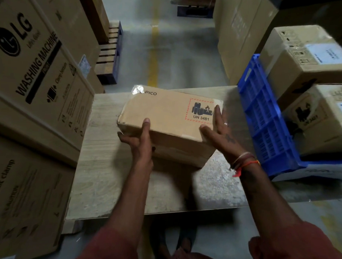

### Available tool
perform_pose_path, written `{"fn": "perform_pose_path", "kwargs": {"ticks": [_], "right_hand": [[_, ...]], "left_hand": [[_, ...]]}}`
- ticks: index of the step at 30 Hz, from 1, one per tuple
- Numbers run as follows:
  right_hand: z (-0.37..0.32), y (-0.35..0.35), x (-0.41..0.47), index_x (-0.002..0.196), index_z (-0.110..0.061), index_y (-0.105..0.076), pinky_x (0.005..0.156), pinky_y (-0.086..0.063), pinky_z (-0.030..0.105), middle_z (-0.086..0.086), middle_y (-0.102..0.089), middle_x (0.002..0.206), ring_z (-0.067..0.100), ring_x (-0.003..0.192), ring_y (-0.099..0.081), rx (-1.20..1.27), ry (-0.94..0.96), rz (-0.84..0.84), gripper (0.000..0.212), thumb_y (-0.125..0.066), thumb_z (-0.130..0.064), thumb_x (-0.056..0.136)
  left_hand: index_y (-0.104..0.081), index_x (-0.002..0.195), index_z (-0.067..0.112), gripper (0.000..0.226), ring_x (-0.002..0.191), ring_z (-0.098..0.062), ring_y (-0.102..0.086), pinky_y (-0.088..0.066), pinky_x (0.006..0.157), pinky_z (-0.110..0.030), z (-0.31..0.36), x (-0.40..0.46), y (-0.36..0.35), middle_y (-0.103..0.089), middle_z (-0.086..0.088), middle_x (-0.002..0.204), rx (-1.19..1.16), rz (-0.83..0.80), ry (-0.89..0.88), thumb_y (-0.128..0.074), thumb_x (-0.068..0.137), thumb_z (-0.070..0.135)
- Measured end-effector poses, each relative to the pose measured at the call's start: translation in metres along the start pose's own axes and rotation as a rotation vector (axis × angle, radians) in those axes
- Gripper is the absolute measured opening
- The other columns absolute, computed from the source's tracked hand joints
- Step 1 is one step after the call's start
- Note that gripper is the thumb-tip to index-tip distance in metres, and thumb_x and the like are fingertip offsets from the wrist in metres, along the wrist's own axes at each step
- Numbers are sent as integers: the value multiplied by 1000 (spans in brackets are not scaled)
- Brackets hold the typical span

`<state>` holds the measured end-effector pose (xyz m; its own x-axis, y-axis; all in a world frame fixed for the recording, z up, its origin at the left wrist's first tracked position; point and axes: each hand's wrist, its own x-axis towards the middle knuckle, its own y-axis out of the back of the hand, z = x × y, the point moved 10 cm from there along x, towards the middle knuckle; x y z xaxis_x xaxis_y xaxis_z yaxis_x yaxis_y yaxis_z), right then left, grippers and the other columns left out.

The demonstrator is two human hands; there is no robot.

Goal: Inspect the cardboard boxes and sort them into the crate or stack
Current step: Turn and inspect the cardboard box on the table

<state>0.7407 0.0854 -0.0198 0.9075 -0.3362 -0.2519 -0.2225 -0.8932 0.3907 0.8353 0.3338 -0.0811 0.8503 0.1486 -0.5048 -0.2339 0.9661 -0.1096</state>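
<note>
Basically holding one cardboard box [166,117] tilted over the wooden table [105,175]: left hand [140,141] gripping its near left corner, thumb on top, right hand [221,129] flat-fingered against the right end. Blue crate [264,123] just to the right, more boxes [306,57] inside.

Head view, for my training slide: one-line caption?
Both hands, left hand and right hand, hold a PICO box over the table beside the blue crate.

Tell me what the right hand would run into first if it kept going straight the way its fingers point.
The right hand lies flat on the PICO box's right end, fingers pointing away from the person. Sliding straight on, it would clear the box's far edge over the wooden table; beyond looks free, though depth is unclear.
</note>
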Motion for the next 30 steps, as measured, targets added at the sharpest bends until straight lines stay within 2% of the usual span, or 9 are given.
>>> {"fn": "perform_pose_path", "kwargs": {"ticks": [2,5,8,11,14,17,22,27,30], "right_hand": [[2,-11,-29,165,-28,-10,127,-11,41,-2,-7,172,17,158,-10,17,12,37,90,-68,-41,97],[18,-3,-62,135,-32,-48,109,-46,43,-3,-53,135,18,128,-52,79,-19,280,52,-74,-44,92],[14,26,-48,127,-35,-54,107,-46,53,-7,-53,129,22,126,-51,-9,-18,471,58,-63,-69,81],[3,18,1,146,-31,-50,111,-46,54,4,-52,150,24,134,-53,-26,-81,281,79,-55,-76,81],[-12,11,23,121,-26,-71,98,-54,48,1,-74,117,24,109,-68,-124,-107,198,70,-49,-80,81],[-18,5,16,111,-20,-72,78,-53,34,-3,-74,104,18,97,-69,-39,-34,231,53,-56,-68,95],[-26,0,5,135,-31,-58,100,-55,39,-10,-69,125,5,113,-66,303,105,306,55,-46,-69,97],[-22,-15,-13,141,-35,-46,103,-51,58,-10,-67,127,17,120,-66,391,157,262,74,-37,-86,89],[-7,-28,-28,140,-32,-45,103,-52,53,-17,-67,124,12,119,-65,390,145,234,79,-34,-90,87]], "left_hand": [[-17,158,35,95,123,-25,-55,-56,95,-57,17,25,-4,-49,7,143,63,-96,-13,-78,87,49],[-40,149,37,64,129,-33,-55,-56,92,-54,43,50,-15,-59,7,138,238,-305,-2,-70,94,48],[-49,147,34,57,127,-33,-50,-56,92,-55,62,55,-19,-55,7,130,461,-356,18,-65,96,53],[-55,141,19,58,113,-35,-62,-62,74,-46,64,47,-25,-60,-1,120,555,-306,25,-64,97,55],[-60,133,19,40,107,-31,-69,-58,57,-34,64,30,-42,-71,-4,118,514,-340,-61,-69,98,37],[-55,141,23,45,105,-22,-72,-59,53,-30,92,22,-52,-71,-5,126,456,-381,-243,-69,98,20],[-29,160,37,79,126,-7,-62,-60,92,-28,124,-25,-60,-60,2,144,513,-582,-586,-71,97,12],[-23,150,38,85,138,-1,-51,-53,107,-36,86,-48,-25,-48,30,145,512,-529,-709,-72,93,-2],[-23,144,24,79,135,0,-53,-54,108,-44,57,-45,-4,-49,11,145,514,-476,-680,-70,90,-10]]}}
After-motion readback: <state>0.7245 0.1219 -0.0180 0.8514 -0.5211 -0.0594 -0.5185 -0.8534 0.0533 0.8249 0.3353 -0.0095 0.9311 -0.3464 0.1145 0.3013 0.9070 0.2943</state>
